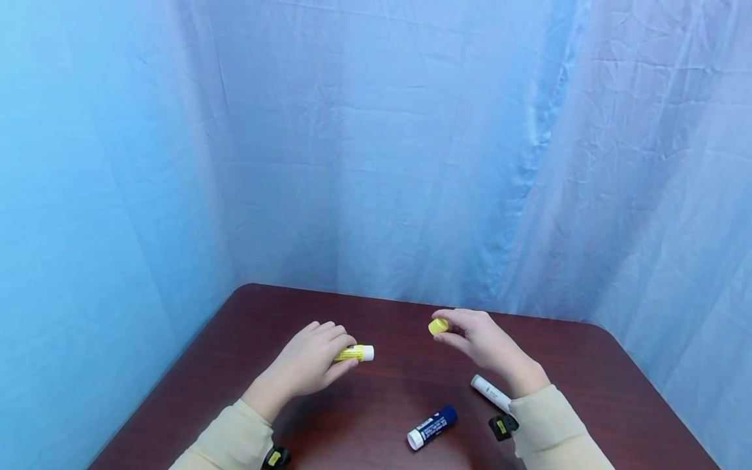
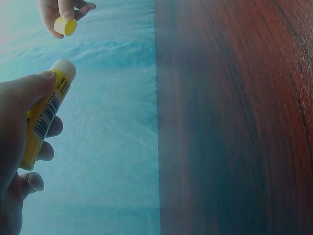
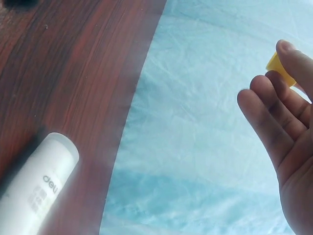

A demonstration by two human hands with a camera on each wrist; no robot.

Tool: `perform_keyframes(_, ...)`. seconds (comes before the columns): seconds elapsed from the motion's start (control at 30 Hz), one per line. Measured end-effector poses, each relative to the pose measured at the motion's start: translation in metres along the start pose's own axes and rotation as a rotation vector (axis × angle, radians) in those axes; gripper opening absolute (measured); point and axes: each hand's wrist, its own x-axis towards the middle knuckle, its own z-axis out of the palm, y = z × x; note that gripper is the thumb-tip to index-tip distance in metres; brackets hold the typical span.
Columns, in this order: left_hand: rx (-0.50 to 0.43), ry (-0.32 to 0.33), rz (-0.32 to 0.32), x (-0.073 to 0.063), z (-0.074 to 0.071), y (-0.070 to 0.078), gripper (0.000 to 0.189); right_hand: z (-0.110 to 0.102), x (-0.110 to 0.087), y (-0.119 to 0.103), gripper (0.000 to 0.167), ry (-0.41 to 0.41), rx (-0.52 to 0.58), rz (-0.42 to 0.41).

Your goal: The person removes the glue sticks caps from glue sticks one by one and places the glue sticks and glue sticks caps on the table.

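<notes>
My left hand grips a yellow glue stick whose white end points right, uncapped. The left wrist view shows a barcode on the yellow glue stick, with the thumb lying along it. Raised over the far part of the table, my right hand pinches a small yellow cap between thumb and fingertips. The cap is partly covered by the thumb in the right wrist view. A wide gap separates cap and glue stick.
A blue glue stick with a white end lies on the dark red-brown table near the front. To its right, a white glue stick marked "deli" lies beneath my right wrist. Light blue curtains hang behind the table and along its sides.
</notes>
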Motion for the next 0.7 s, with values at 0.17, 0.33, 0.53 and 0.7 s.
perform_keyframes(0.17, 0.000, 0.006, 0.001, 0.000, -0.002, 0.001, 0.025, 0.007, 0.006, 0.004, 0.030, 0.002, -0.034, 0.002)
perform_keyframes(0.33, -0.002, -0.007, -0.005, -0.001, -0.003, 0.001, 0.025, 0.013, 0.010, 0.006, 0.032, 0.022, -0.065, 0.004)
perform_keyframes(0.53, 0.003, 0.000, -0.009, -0.001, -0.003, 0.001, 0.025, 0.021, 0.016, 0.010, 0.032, -0.003, -0.076, 0.028)
perform_keyframes(0.7, -0.001, 0.021, -0.026, -0.001, -0.002, 0.001, 0.025, 0.027, 0.020, 0.012, 0.028, -0.056, -0.053, 0.083)
